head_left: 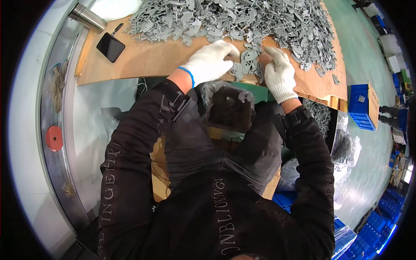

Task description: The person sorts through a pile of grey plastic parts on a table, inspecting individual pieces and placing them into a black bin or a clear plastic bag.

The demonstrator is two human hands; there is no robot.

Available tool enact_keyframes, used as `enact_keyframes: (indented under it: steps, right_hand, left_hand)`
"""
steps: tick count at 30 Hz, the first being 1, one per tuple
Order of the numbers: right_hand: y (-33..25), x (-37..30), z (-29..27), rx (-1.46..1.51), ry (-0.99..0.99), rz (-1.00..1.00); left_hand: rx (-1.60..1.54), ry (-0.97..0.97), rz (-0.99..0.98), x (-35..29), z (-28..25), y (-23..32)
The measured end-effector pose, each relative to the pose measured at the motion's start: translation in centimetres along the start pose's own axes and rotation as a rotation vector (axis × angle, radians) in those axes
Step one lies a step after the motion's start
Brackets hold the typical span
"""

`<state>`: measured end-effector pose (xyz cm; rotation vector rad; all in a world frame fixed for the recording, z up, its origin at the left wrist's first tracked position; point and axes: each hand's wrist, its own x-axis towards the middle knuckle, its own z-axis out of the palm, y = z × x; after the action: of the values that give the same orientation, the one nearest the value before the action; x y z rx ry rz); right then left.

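Small flat grey curved parts (249, 60) lie in a little cluster at the near edge of the wooden worktop, between my hands. Left of this cluster is my left hand (210, 61), in a white knit glove with a blue band at the wrist. Its fingers curve toward the parts, with a gap between them and the thumb. On the other side, my right hand (281, 74), gloved in white too, has its fingers and thumb bent and apart beside the cluster. No part shows inside either hand, though the fingertips are partly hidden.
A large heap of grey parts (190, 19) covers the worktop's far side (143, 60). At the left lie a black phone (110, 47) and a steel flask (88, 18). Below the edge, between my knees, stands a plastic-lined box (227, 108). Blue crates (362, 107) stand on the right.
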<state>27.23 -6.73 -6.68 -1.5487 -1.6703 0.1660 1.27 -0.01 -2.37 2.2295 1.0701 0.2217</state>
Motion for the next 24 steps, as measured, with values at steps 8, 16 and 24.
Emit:
enact_keyframes:
  steps: [8, 16, 24]
  right_hand:
    - [-0.8, 0.3, 0.0, -0.146, -0.084, 0.021]
    - [-1.2, 0.5, 0.0, -0.319, -0.166, -0.113]
    - [-2.3, -1.1, -0.9, -0.176, -0.224, -0.217]
  left_hand:
    - [0.064, 0.071, 0.061, 2.7, 1.1, 0.5]
    - [0.164, 0.035, 0.028, 3.0, 1.0, 1.3]
    - [0.172, 0.082, -0.033, -0.3, 1.8, 3.3]
